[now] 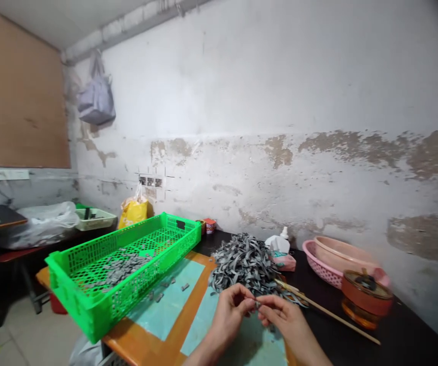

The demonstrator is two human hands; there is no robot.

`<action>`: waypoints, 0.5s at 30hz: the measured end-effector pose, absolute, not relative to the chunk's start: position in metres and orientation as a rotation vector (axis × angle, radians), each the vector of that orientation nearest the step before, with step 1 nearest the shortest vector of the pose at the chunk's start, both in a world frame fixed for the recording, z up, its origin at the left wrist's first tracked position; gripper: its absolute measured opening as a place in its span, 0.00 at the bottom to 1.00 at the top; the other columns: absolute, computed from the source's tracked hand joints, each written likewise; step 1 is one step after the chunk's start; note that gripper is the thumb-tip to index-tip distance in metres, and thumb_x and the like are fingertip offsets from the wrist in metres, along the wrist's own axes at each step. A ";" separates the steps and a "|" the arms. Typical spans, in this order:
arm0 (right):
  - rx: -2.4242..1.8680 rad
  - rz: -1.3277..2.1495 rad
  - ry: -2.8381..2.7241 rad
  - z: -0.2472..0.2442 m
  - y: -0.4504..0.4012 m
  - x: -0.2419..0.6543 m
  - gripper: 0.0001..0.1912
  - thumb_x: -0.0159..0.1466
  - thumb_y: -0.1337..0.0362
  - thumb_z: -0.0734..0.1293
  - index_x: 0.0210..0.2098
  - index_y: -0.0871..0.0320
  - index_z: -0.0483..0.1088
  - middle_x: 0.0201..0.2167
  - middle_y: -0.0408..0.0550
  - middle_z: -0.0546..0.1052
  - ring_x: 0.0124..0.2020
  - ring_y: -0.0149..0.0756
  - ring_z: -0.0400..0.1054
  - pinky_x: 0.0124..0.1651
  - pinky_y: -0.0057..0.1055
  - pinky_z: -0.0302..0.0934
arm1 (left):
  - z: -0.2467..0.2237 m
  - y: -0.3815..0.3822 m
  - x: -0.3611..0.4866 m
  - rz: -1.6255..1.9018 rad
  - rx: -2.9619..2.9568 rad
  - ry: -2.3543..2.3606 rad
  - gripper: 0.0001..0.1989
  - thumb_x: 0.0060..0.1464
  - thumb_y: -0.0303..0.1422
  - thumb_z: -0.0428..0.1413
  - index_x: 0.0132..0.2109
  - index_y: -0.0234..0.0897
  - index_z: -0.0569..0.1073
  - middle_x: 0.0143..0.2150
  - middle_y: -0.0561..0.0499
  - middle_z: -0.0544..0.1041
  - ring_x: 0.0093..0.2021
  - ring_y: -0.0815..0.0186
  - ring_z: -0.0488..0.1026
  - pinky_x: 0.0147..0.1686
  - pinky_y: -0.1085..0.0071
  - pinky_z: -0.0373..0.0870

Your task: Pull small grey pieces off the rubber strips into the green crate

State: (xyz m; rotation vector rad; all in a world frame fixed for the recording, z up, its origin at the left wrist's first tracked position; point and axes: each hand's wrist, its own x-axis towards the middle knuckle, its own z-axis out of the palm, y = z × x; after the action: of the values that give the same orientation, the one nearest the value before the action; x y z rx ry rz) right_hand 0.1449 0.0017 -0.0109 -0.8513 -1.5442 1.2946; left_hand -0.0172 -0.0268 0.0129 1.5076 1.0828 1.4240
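Note:
My left hand [235,308] and my right hand [280,312] meet over the front of the table, fingertips pinched together. Between them is a small grey piece [257,304], mostly covered by the fingers; its exact kind is too small to make out. Just beyond both hands rises a heap of grey strips [243,262]. To the left, a long green plastic crate [100,315] holds a pile of small grey pieces [125,269]. A few similar loose pieces [159,297] lie on the light-blue sheet [165,317] beside the crate.
A thin wooden stick [341,316] lies right of the heap. Beyond it stand an amber jar [366,300], pink basins [346,254] and a tissue pack [282,260]. A yellow bag [134,211] sits behind the crate, and a peeling wall closes off the back.

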 end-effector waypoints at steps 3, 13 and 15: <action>-0.873 1.260 -1.410 -0.014 0.007 0.146 0.27 0.49 0.46 0.72 0.42 0.57 0.73 0.30 0.51 0.78 0.30 0.42 0.73 0.28 0.34 0.66 | 0.039 -0.033 -0.075 1.482 1.592 1.292 0.09 0.49 0.38 0.55 0.30 0.37 0.69 0.23 0.54 0.71 0.25 0.64 0.70 0.26 0.71 0.66; -0.939 1.157 -1.617 -0.024 -0.007 0.126 0.21 0.51 0.44 0.69 0.32 0.54 0.77 0.33 0.52 0.79 0.38 0.48 0.74 0.41 0.38 0.69 | 0.104 -0.071 -0.257 1.623 1.579 1.913 0.03 0.42 0.28 0.60 0.24 0.38 0.76 0.38 0.44 0.78 0.50 0.47 0.68 0.52 0.57 0.60; -0.892 1.188 -1.738 -0.024 -0.007 0.111 0.21 0.52 0.45 0.68 0.36 0.52 0.77 0.42 0.53 0.79 0.46 0.51 0.71 0.48 0.38 0.67 | 0.085 -0.086 -0.250 1.714 1.475 1.854 0.02 0.44 0.28 0.61 0.30 0.39 0.78 0.46 0.45 0.77 0.53 0.48 0.67 0.54 0.58 0.60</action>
State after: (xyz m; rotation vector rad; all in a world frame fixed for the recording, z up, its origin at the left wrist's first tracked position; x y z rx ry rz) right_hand 0.1106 -0.0068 -0.0241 -0.8923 -1.7376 1.1878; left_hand -0.2500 -0.0864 0.0846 1.4749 1.8542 1.7136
